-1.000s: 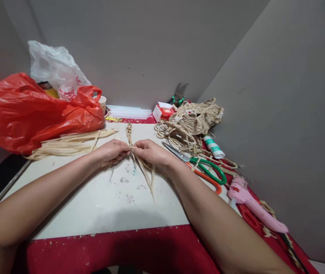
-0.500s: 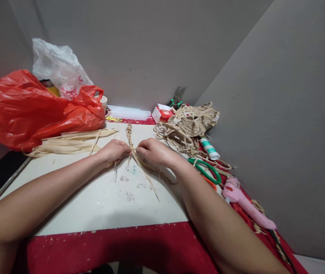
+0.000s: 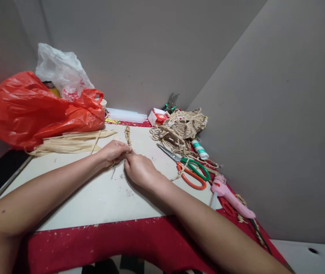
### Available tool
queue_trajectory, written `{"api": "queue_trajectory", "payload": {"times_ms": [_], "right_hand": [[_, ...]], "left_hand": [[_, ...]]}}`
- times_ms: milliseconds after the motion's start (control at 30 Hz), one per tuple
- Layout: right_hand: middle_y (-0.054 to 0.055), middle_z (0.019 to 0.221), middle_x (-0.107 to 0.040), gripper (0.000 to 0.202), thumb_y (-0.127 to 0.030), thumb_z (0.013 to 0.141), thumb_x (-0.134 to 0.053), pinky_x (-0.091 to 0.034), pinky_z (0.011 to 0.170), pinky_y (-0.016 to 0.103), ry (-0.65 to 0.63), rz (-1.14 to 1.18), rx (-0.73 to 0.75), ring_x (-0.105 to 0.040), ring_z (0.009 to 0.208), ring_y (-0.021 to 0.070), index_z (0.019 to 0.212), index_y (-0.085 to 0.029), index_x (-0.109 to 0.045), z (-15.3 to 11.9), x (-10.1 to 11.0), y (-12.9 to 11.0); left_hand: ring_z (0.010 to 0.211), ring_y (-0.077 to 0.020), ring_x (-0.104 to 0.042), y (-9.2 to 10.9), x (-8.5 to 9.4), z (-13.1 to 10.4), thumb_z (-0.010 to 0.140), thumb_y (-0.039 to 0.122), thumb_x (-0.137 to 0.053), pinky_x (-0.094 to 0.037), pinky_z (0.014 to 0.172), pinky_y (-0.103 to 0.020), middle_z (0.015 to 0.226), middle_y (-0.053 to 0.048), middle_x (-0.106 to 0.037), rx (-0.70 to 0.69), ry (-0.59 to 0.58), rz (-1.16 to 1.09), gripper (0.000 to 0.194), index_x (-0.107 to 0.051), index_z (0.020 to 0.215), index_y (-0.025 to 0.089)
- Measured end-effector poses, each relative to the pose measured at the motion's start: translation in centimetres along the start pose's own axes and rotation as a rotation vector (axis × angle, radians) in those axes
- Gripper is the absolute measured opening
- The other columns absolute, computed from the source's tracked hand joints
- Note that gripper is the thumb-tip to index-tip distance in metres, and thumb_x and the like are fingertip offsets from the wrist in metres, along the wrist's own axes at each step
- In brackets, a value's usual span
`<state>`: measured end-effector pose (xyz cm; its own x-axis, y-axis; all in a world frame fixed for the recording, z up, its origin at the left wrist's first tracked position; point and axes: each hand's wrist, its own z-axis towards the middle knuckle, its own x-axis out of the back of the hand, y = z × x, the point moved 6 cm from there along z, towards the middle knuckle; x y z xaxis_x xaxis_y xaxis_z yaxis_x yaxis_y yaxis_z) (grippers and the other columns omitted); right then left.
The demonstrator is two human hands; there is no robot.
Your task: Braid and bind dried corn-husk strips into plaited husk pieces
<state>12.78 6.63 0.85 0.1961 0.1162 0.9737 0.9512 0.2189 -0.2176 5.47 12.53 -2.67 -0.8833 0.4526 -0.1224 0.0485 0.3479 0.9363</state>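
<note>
- A person is working a braid (image 3: 127,135) of dried straw at the middle of a white tabletop (image 3: 99,201); the plaited end is lying flat and pointing toward the far edge.
- The left hand (image 3: 113,151) is pinching shut on the braid's near end, seemingly pinning the plait so it cannot loosen.
- The right hand (image 3: 139,170) is closing over the loose strands just beside the left hand, knuckles up; the strands themselves are hiding under the palm, so exactly what its fingers are clamping is hard to make out.
- A bundle of flat straw strips (image 3: 71,142) is lying near the left edge, within easy reach as spare material.
- A red plastic bag (image 3: 36,108) and a white plastic bag (image 3: 62,72) are filling the far left corner; their contents are mostly concealed.
- Scissors (image 3: 189,169) with green and orange handles are resting near the right edge, blades pointing toward the braid.
- A heap of twine (image 3: 181,127), a small tube (image 3: 200,149) and a pink glue gun (image 3: 232,196) are crowding the right edge, the gun's cord running out of frame.
- Pliers (image 3: 170,103) and a small red box (image 3: 157,116) are sitting at the far edge, partly masked by the twine.
</note>
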Motion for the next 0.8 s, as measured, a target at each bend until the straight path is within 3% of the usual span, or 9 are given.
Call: {"api": "queue_trajectory", "payload": {"times_ms": [100, 167, 267, 333, 400, 467, 567, 700, 800], "right_hand": [[0.013, 0.080, -0.068, 0.033, -0.030, 0.087, -0.039, -0.037, 0.061, 0.028, -0.124, 0.007, 0.135, -0.060, 0.070, 0.0207, 0.079, -0.014, -0.066, -1.8, 0.8, -0.5], [0.009, 0.070, -0.066, 0.040, -0.041, 0.088, -0.040, -0.036, 0.058, 0.027, -0.116, 0.119, 0.144, -0.057, 0.063, 0.0177, 0.071, -0.015, -0.065, -2.0, 1.9, 0.6], [0.006, 0.065, -0.063, 0.044, -0.044, 0.090, -0.036, -0.037, 0.058, 0.025, 0.206, 0.325, 0.003, -0.054, 0.061, 0.0146, 0.070, -0.014, -0.062, -0.6, 4.4, 4.1], [0.006, 0.071, -0.064, 0.036, -0.039, 0.088, -0.041, -0.039, 0.062, 0.024, 0.299, 0.468, -0.009, -0.055, 0.066, 0.0147, 0.074, -0.013, -0.062, 0.9, 4.5, 5.4], [0.005, 0.072, -0.063, 0.029, -0.036, 0.086, -0.046, -0.041, 0.062, 0.024, 0.220, 0.654, -0.004, -0.055, 0.068, 0.0142, 0.075, -0.013, -0.061, 2.5, 3.3, 5.4], [0.003, 0.067, -0.060, 0.026, -0.033, 0.086, -0.046, -0.042, 0.057, 0.022, 0.045, 0.909, -0.031, -0.054, 0.061, 0.0119, 0.076, -0.013, -0.058, 3.7, 1.4, 4.6], [-0.004, 0.052, -0.047, 0.024, -0.034, 0.085, -0.049, -0.033, 0.041, 0.018, -0.212, 1.229, -0.110, -0.038, 0.042, 0.0060, 0.071, -0.015, -0.050, 4.2, -0.6, 3.3], [-0.011, 0.045, -0.025, 0.034, -0.037, 0.080, -0.058, -0.010, 0.033, 0.014, -0.395, 1.344, -0.212, -0.016, 0.035, 0.0021, 0.063, -0.019, -0.036, 3.9, -1.2, 3.6], [-0.010, 0.047, -0.030, 0.033, -0.040, 0.083, -0.056, -0.012, 0.033, 0.013, -0.473, 1.276, -0.206, -0.020, 0.035, 0.0021, 0.065, -0.018, -0.039, 3.8, -1.0, 4.2]], "left_hand": [[0.033, -0.0014, -0.016, -0.1, 0.0, 0.0, 0.067, 0.018, -0.063, -0.007, 0.036, -0.020, 0.038, 0.009, -0.027, 0.005, -0.047, -0.036, 0.016, -0.052, 0.056, 0.013], [0.034, -0.0012, -0.015, -0.1, 0.1, 0.0, 0.068, 0.018, -0.064, -0.006, 0.036, -0.020, 0.040, 0.009, -0.026, 0.012, -0.077, -0.084, 0.016, -0.052, 0.057, 0.013], [0.034, -0.0009, -0.014, 0.1, 0.2, 0.0, 0.069, 0.018, -0.063, -0.006, 0.035, -0.018, 0.041, 0.009, -0.025, 0.018, -0.107, -0.121, 0.015, -0.052, 0.061, 0.013], [0.034, -0.0010, -0.013, 0.1, 0.2, 0.1, 0.071, 0.018, -0.062, -0.006, 0.035, -0.017, 0.041, 0.010, -0.025, 0.017, -0.124, -0.131, 0.012, -0.052, 0.064, 0.013], [0.034, -0.0010, -0.014, 0.2, 0.2, 0.1, 0.073, 0.018, -0.060, -0.007, 0.035, -0.016, 0.041, 0.010, -0.026, 0.012, -0.141, -0.141, 0.013, -0.050, 0.064, 0.014], [0.034, -0.0008, -0.014, 0.2, 0.1, 0.1, 0.073, 0.017, -0.058, -0.007, 0.035, -0.016, 0.041, 0.008, -0.031, -0.001, -0.164, -0.133, 0.014, -0.049, 0.063, 0.014], [0.035, -0.0005, -0.014, 0.3, 0.1, 0.0, 0.074, 0.016, -0.056, -0.008, 0.034, -0.016, 0.041, 0.007, -0.034, -0.018, -0.180, -0.101, 0.012, -0.051, 0.064, 0.012], [0.035, -0.0007, -0.014, 0.2, 0.1, -0.1, 0.073, 0.012, -0.056, -0.008, 0.035, -0.015, 0.042, 0.010, -0.025, 0.022, -0.161, -0.125, 0.009, -0.050, 0.065, 0.013], [0.035, -0.0008, -0.014, 0.2, -0.1, -0.2, 0.073, 0.011, -0.055, -0.008, 0.035, -0.015, 0.043, 0.010, -0.024, 0.046, -0.176, -0.130, 0.010, -0.049, 0.065, 0.014]]}}
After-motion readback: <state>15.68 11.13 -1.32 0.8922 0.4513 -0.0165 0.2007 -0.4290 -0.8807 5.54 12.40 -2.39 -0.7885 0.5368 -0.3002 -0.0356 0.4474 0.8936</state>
